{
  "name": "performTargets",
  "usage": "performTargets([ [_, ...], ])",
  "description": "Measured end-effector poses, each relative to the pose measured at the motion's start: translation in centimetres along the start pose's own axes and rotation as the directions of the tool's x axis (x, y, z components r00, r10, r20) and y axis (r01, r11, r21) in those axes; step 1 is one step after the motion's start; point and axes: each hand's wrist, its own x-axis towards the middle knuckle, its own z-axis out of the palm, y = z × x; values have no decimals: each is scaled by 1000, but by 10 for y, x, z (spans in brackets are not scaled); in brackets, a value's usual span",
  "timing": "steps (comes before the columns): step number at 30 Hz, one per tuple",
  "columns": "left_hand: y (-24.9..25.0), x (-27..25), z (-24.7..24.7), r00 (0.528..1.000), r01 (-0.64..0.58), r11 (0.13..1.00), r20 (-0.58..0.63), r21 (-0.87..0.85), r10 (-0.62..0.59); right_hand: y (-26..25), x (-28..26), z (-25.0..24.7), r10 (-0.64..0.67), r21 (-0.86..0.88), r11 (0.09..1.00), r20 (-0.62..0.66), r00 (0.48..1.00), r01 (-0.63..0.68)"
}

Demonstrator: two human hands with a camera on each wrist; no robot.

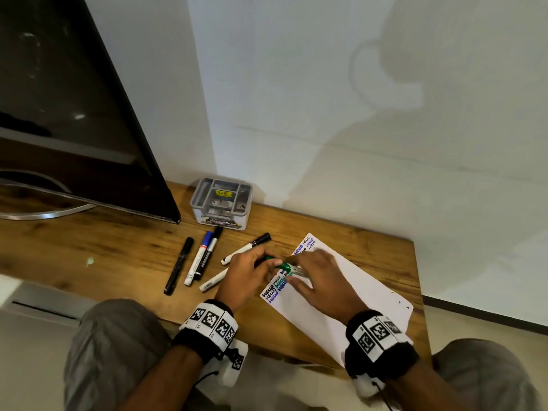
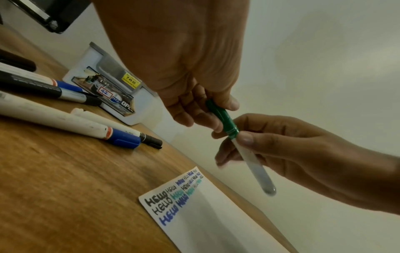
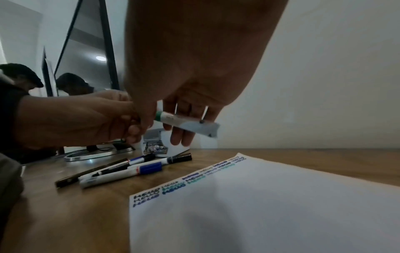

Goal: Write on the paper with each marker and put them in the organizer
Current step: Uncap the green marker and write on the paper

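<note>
Both hands hold one green-capped marker (image 1: 281, 265) a little above the top left corner of the white paper (image 1: 350, 295). My left hand (image 1: 255, 269) grips the green cap (image 2: 219, 117) with curled fingers and thumb. My right hand (image 1: 314, 277) pinches the white barrel (image 2: 252, 162) just below the cap, thumb on top. Cap and barrel sit together in line. Rows of "HELLO" in black, blue and teal (image 2: 173, 196) fill the paper's left edge. The grey organizer (image 1: 221, 203) stands by the wall, beyond the hands.
Several loose markers (image 1: 201, 259) with black or blue caps lie on the wooden table (image 1: 103, 250) left of the hands. A dark monitor (image 1: 74, 99) on a curved metal stand (image 1: 44, 213) fills the far left. The table's front edge runs just before my knees.
</note>
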Motion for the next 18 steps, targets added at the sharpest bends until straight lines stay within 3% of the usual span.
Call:
performTargets([
  [2,3,-1,3,1000,-24,1000,20,-19,24,-3,1,1,-23,53,998,115,993,17],
  [9,5,-1,4,992,-69,997,103,-35,72,-4,7,-2,-31,41,999,81,996,27],
  [15,6,1,3,994,-86,993,60,-77,91,-13,10,-2,-34,-96,995,-16,999,32],
  [18,5,1,2,995,-77,991,55,-105,83,-13,10,-1,25,-58,998,-20,999,-26],
])
